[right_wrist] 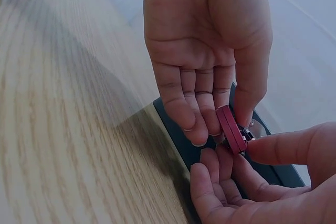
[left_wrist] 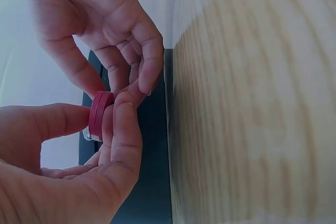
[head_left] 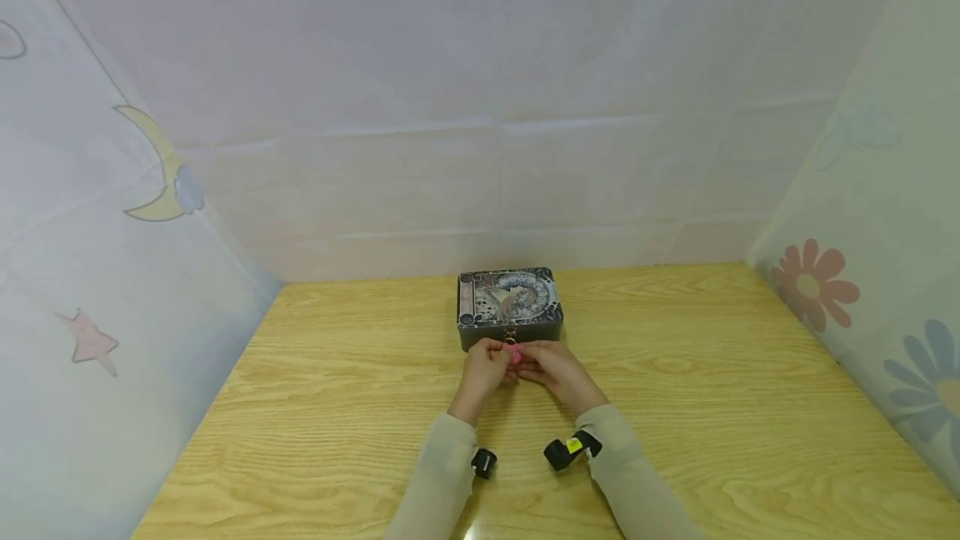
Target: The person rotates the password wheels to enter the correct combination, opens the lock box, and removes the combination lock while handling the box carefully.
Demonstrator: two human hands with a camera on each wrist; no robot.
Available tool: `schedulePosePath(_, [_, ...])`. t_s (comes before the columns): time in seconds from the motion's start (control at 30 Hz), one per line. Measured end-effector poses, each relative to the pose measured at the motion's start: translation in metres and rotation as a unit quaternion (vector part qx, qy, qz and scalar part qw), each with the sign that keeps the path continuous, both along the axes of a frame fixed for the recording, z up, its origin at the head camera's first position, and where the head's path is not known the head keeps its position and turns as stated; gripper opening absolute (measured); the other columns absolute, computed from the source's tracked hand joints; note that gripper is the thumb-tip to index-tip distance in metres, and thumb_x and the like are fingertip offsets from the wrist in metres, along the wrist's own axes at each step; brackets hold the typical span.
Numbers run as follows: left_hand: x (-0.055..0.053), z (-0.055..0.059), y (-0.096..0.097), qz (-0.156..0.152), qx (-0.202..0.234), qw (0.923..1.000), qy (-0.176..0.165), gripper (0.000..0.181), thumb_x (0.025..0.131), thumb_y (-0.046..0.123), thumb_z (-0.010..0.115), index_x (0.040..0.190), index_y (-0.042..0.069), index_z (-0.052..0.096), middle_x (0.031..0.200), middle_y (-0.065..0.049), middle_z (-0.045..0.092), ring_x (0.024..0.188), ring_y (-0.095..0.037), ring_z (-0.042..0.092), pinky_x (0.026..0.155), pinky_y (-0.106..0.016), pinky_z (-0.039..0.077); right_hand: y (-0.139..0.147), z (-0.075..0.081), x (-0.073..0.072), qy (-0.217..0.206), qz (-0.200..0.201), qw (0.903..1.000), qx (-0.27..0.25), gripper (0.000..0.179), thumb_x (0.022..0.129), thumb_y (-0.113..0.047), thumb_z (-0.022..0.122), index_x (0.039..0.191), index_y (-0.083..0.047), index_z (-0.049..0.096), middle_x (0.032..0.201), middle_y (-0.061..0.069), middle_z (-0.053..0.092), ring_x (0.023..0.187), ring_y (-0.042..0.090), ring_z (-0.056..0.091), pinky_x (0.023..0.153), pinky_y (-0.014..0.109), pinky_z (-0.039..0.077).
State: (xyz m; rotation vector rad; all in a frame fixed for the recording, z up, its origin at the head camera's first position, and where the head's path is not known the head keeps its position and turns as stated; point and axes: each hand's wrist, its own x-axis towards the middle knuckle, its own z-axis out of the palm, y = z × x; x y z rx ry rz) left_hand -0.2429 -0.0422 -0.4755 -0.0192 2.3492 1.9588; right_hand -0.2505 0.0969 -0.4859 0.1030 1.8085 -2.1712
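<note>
Pastel-printed cloth walls [head_left: 390, 148] surround a wood-grain table [head_left: 330, 390] bearing a dark illustrated tin box [head_left: 510, 298].
Left hand [head_left: 483, 369] and right hand [head_left: 561, 372] both pinch a round pink padlock [head_left: 514, 353] between thumbs and curled fingers, just at the box's front clasp [head_left: 511, 332]; gripping from opposite sides probably keeps so small a lock steady.
</note>
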Motion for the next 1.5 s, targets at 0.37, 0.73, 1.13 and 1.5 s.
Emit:
schedulePosePath(0.37, [-0.0009,-0.0018,-0.0004,-0.004,-0.007,0.9999,0.008,0.015,0.091,-0.006,0.054,0.103,-0.015,0.054,0.076,-0.022,0.064,0.062,-0.031,0.068,0.06,-0.038,0.059,0.0031,0.0046,0.0022,0.002,0.03,0.9995,0.003,0.031,0.099,-0.007,0.048,0.119,0.016,0.053,0.092,0.007,0.064,0.081,0.014,0.062,0.08,0.028,0.054])
schedulePosePath(0.73, [0.0008,-0.002,-0.0016,-0.005,-0.002,0.9999,0.014,0.012,0.09,-0.007,0.055,0.101,-0.013,0.055,0.072,-0.015,0.06,0.063,-0.031,0.067,0.061,-0.038,0.058,-0.001,0.0039,0.0012,-0.005,0.01,0.9997,0.023,0.026,0.097,-0.002,0.049,0.115,0.016,0.053,0.088,0.006,0.062,0.077,0.013,0.061,0.075,0.025,0.055])
schedulePosePath(1.13, [0.0011,-0.0011,-0.002,-0.001,-0.009,0.9999,0.013,0.012,0.089,-0.007,0.056,0.1,-0.012,0.056,0.066,-0.006,0.054,0.062,-0.031,0.067,0.059,-0.036,0.058,-0.0038,0.0022,-0.0011,-0.003,0.0,0.9995,0.033,0.027,0.095,0.001,0.05,0.116,0.019,0.051,0.087,0.005,0.062,0.077,0.011,0.061,0.075,0.024,0.055])
schedulePosePath(1.5, [0.0011,-0.0011,-0.0021,-0.001,0.003,1.0,0.006,0.013,0.09,-0.007,0.056,0.101,-0.013,0.055,0.073,-0.014,0.06,0.065,-0.031,0.068,0.062,-0.038,0.059,-0.0006,0.0044,0.0017,-0.005,0.018,0.9994,0.029,0.032,0.099,-0.007,0.048,0.118,0.018,0.053,0.087,0.004,0.065,0.078,0.012,0.063,0.079,0.027,0.055])
